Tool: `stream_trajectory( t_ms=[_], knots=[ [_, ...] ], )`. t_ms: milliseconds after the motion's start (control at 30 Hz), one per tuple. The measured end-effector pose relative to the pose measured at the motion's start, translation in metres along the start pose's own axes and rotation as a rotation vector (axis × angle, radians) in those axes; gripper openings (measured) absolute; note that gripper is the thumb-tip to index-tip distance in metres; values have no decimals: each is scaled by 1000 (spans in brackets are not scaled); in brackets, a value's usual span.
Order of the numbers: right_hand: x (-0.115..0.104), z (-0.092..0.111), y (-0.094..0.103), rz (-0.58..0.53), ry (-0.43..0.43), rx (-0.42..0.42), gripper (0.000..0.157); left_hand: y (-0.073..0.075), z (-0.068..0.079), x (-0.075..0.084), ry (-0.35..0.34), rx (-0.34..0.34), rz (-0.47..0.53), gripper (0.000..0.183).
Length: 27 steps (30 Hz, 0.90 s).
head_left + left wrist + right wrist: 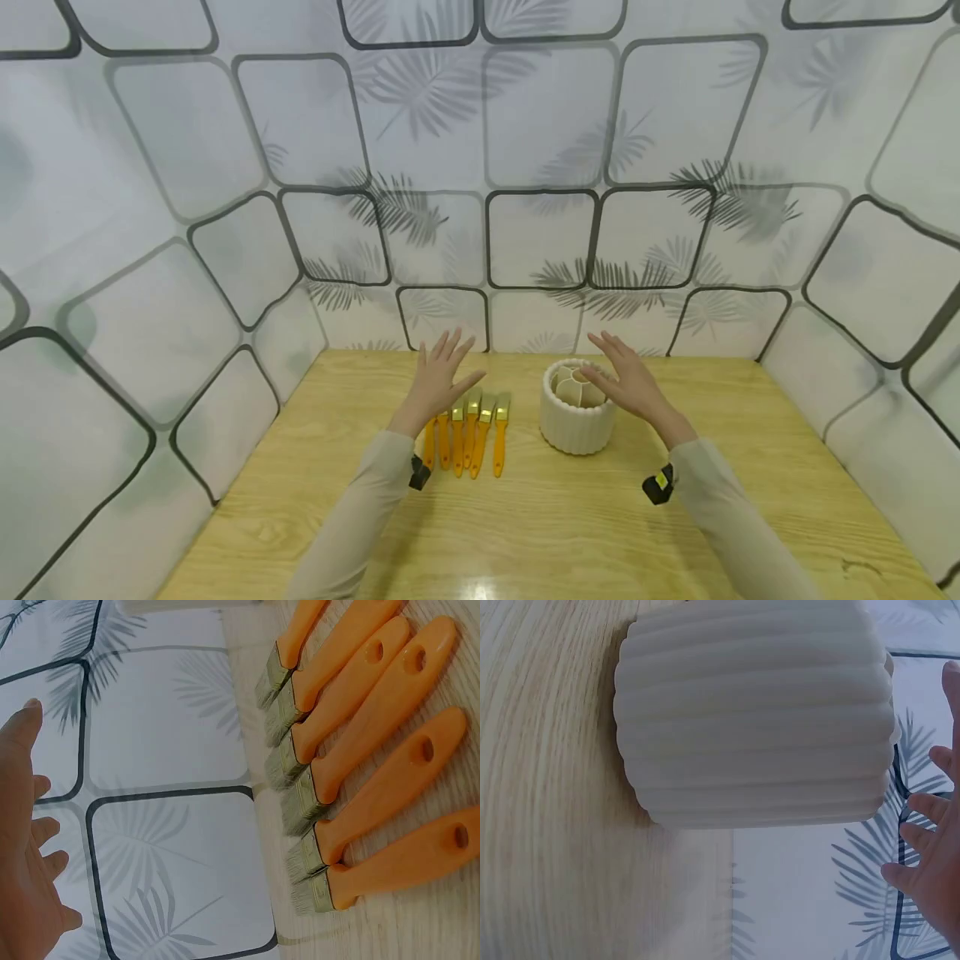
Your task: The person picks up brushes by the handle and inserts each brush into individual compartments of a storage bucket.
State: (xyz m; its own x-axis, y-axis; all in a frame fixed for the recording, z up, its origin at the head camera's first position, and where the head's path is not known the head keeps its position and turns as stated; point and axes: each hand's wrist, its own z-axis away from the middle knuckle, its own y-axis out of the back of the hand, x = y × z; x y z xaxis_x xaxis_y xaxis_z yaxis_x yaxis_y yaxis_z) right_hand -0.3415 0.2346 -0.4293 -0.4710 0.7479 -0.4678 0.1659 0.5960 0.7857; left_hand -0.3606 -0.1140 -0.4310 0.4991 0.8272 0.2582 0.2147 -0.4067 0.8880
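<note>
My left hand (437,379) hovers over the left end of a row of paintbrushes (480,433), its fingers spread and holding nothing. The brushes have orange handles and pale bristles; in the left wrist view several paintbrushes (375,735) lie side by side with their bristles toward the wall, and the left hand (34,847) is apart from them. A white ribbed round holder (576,425) with inner dividers stands upright to their right. Above its right side my right hand (628,382) is held with fingers extended. The right wrist view shows the holder's ribbed side (757,720) and the empty right hand (930,840) beyond its rim.
The wooden table (540,533) carries the brushes and the holder. Patterned wall covering (540,242) with dark rounded squares and leaves closes off the back and both sides. A small dark mark (861,567) shows near the table's front right.
</note>
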Motion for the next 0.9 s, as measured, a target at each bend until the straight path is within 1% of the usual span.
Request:
stream_trajectory(
  t_ms=[167,367,500,600,733,900],
  knots=[
    [4,4,-2,-33,-36,-4,67,-1,6,-4,22,11,39,66],
    [6,8,-2,-78,-69,0,66,-4,12,-7,12,61,86,64],
    [9,12,-5,-120,-87,10,65,-7,15,-10,14,79,90,63],
    [11,14,-7,-164,-99,20,64,-9,17,-12,20,85,96,64],
    [13,17,-9,-210,-123,24,64,-12,19,-15,42,88,129,65],
    [15,20,-11,-220,-159,14,65,-15,23,-18,59,97,166,63]
  ],
)
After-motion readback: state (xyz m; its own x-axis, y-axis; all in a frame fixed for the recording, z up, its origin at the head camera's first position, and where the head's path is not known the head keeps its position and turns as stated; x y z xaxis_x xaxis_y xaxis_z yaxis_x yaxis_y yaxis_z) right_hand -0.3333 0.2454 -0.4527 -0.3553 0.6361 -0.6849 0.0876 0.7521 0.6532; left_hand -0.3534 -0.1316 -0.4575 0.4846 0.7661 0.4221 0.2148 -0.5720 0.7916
